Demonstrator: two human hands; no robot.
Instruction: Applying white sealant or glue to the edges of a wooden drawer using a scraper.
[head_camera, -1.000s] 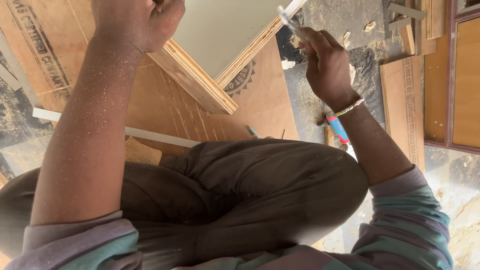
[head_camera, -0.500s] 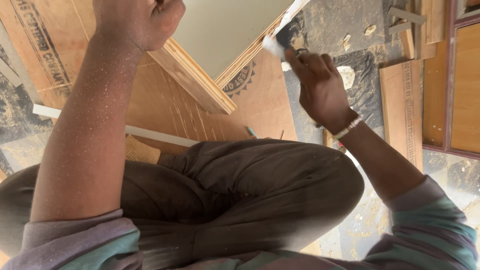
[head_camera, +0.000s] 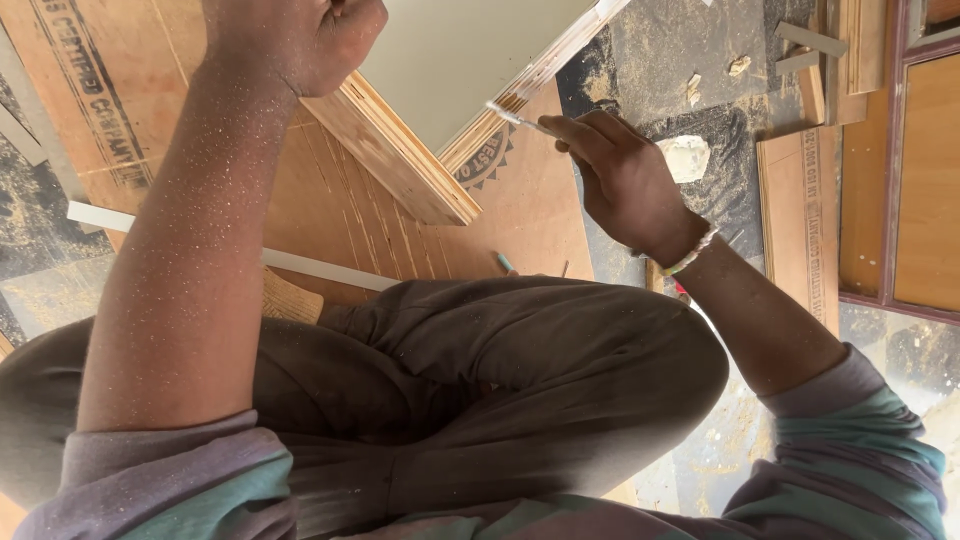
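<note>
Head view, left hand: the left hand (head_camera: 295, 40) is balled into a fist at the top of the frame, pressed down on the thick edge of the laminated plywood board (head_camera: 450, 70). Can't tell if there's anything inside the fist.
Head view, right hand: the right hand (head_camera: 625, 175) has its fingers pinched tight around a thin pale strip or blade (head_camera: 515, 118). Too small and blurry to say which. Its tip sits right against the layered edge of the board near the corner.
Where the board is: tilted up off the floor, pale laminate face showing, stacked plies visible along both edges, with a big brown plywood sheet (head_camera: 330, 210) lying under it.
Around it: a white trim strip (head_camera: 300, 262) lies across the brown sheet, a crumpled whitish lump (head_camera: 685, 155) sits on the dusty floor (head_camera: 650, 60) just beyond the right hand, and narrow wood offcuts (head_camera: 800, 210) lie to the right.
Body: knee in dark trousers (head_camera: 520, 380) folded up in front, so the person is sitting on the floor; forearms speckled with sawdust.
Step, my guess: looks like working along the board's edge with that thin piece while the fist steadies it.
Next move, my guess: the fist has to keep the board from rocking, and the thin piece has to stay flat to the edge.
</note>
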